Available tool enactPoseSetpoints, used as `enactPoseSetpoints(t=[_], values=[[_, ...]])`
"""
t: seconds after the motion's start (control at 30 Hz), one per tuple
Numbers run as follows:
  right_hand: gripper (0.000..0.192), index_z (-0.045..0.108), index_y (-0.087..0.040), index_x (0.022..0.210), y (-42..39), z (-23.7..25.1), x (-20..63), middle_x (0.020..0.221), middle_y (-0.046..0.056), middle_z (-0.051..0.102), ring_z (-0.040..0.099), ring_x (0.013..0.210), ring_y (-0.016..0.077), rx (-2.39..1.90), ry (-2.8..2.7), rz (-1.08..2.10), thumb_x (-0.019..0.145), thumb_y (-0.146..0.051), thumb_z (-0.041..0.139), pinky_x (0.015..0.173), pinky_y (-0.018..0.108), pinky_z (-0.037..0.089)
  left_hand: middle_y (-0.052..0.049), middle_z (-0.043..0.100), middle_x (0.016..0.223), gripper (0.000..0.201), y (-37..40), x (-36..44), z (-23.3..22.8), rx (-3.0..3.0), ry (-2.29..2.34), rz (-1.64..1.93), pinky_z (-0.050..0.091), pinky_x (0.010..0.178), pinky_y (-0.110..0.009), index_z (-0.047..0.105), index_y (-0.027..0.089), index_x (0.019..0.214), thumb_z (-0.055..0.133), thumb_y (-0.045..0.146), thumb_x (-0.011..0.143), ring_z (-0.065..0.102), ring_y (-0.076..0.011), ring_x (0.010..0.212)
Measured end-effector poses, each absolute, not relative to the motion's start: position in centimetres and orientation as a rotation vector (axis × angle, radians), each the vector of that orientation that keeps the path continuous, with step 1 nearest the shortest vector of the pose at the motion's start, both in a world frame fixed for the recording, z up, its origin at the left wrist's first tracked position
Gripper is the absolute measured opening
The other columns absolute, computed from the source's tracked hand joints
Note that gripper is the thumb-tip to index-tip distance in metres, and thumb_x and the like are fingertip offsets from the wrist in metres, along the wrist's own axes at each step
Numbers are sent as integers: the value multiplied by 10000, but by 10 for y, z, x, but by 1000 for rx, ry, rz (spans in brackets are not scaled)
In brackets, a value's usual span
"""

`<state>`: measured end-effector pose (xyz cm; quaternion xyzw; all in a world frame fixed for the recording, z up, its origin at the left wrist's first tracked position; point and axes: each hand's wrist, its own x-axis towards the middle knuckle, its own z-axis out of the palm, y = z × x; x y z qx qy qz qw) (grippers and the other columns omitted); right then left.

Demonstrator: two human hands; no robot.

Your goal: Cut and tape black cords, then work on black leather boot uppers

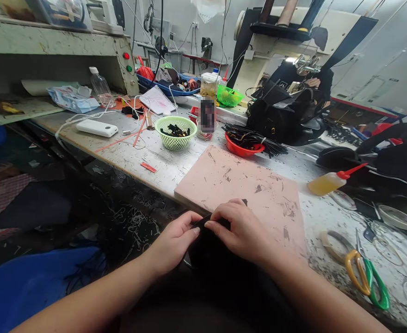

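Note:
Between both hands is a piece of black material [206, 247], held over my lap at the near edge of the table. My left hand [175, 238] pinches its top edge with thumb and fingers. Close beside it, my right hand [240, 229] grips the same edge, fingers curled over the far side. The lower part of the black piece blends into dark clothing, so its full shape is hidden. Just beyond my hands lies a pink board [238, 180] with dark marks and scraps on it.
Scissors [366, 273], a tape roll [338, 243] and an oil bottle [328, 182] lie at right. A green basket [176, 134], red bowl [241, 147] and white power bank [97, 128] stand farther back. A sewing machine [293, 41] rises behind black bags [283, 111]. A blue tub [40, 282] is lower left.

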<state>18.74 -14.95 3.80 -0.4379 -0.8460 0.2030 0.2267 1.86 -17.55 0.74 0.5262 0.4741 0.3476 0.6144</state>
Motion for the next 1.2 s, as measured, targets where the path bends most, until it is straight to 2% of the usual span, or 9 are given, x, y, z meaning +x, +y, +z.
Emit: enactPoseSetpoints(t=[0.37, 0.53, 0.87, 1.2], values=[[160, 523, -186, 619, -153, 35, 182, 619, -5, 623, 545, 590, 137, -1223, -2288, 505, 771, -190, 571, 695, 304, 376, 10, 558, 725, 133, -177, 19, 7, 1226, 1080, 792, 409, 616, -242, 533, 186, 862, 480, 277, 781, 494, -134, 655], [159, 519, -180, 613, -157, 33, 179, 624, 7, 620, 531, 586, 142, -1256, -2309, 444, 767, -178, 560, 707, 323, 359, 32, 546, 683, 146, -177, 20, 8, 1280, 1112, 793, 390, 594, -226, 530, 191, 781, 453, 311, 812, 482, -130, 638], [63, 572, -165, 748, -162, 37, 186, 696, 35, 624, 547, 676, 177, -1196, -2424, 240, 774, -204, 530, 808, 381, 319, 44, 509, 583, 156, -177, 23, 8, 1447, 1215, 784, 353, 500, -216, 501, 188, 746, 413, 279, 837, 445, -112, 533], [140, 542, -175, 673, -158, 36, 187, 663, 14, 589, 523, 666, 157, -1263, -2323, 160, 794, -201, 478, 850, 382, 291, 47, 479, 566, 205, -177, 23, 8, 1388, 1224, 838, 346, 481, -211, 503, 185, 732, 424, 347, 828, 416, -111, 523]])
